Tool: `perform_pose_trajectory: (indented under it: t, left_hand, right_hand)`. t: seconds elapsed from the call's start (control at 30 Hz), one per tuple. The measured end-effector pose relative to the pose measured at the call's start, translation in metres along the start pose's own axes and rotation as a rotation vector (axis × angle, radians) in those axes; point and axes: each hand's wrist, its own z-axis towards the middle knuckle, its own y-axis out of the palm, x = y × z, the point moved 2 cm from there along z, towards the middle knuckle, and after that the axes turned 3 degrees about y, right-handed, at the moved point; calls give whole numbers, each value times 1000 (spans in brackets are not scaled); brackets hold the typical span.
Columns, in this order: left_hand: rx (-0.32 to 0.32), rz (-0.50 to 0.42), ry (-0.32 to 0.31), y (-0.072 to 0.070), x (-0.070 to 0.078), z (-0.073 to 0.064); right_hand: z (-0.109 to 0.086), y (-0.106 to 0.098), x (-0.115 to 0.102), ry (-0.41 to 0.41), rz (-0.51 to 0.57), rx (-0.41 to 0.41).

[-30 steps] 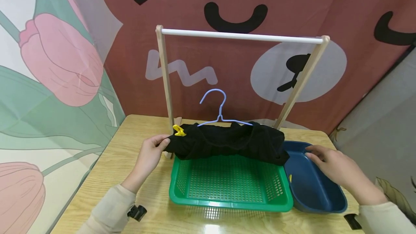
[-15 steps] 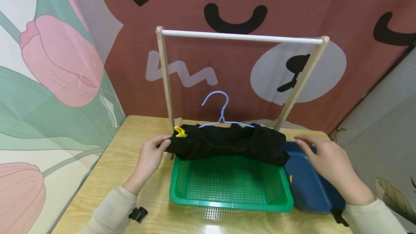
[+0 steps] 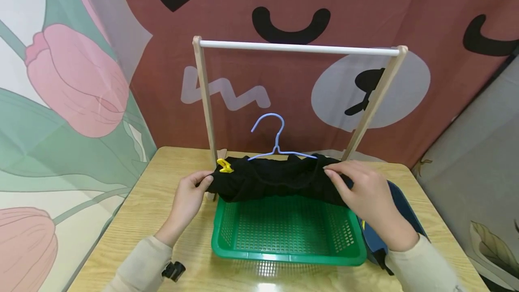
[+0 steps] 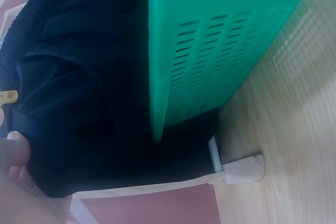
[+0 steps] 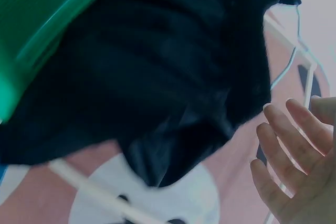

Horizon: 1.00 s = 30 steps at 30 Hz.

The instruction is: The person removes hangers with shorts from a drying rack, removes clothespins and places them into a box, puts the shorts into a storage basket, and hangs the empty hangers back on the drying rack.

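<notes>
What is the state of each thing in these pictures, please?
Rack: standing, nothing hung from it.
Hanger: hook free.
Black cloth: creased, on the hanger.
Yellow clip: attached to the cloth.
Green basket: upright, open-topped.
Blue tub: uncovered, partly hidden.
Left hand: pinching the cloth's edge.
Right hand: fingers apart, at the cloth; touching unclear.

Wood-grain table [image 3: 227, 278] beneath a green basket [image 3: 289, 257], blue basin [image 3: 400, 199] and wooden rack [image 3: 206, 102].

Head: bright; table [image 3: 190, 242] glare in front of green basket [image 3: 289, 258], black garment [image 3: 247, 186] at its back underexposed. Right wrist: blurred.
</notes>
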Motion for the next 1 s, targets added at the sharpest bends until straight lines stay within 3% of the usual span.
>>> perform_pose_trajectory:
  t: [0.3,0.57,0.8,1.0]
  left_hand:
    - [7,13,3,2,1,-3]
    - [3,5,6,4,2,-5]
    - [8,-4,16,6,3,-6]
    - [9,6,2,3,2,-6]
  right_hand:
    - [20,17,-36,-96,119,-3]
    - [36,29,-65,-189,156,15]
    - [51,38,-91,-276,155,-12]
    - [61,49,-112,-289,131,-79]
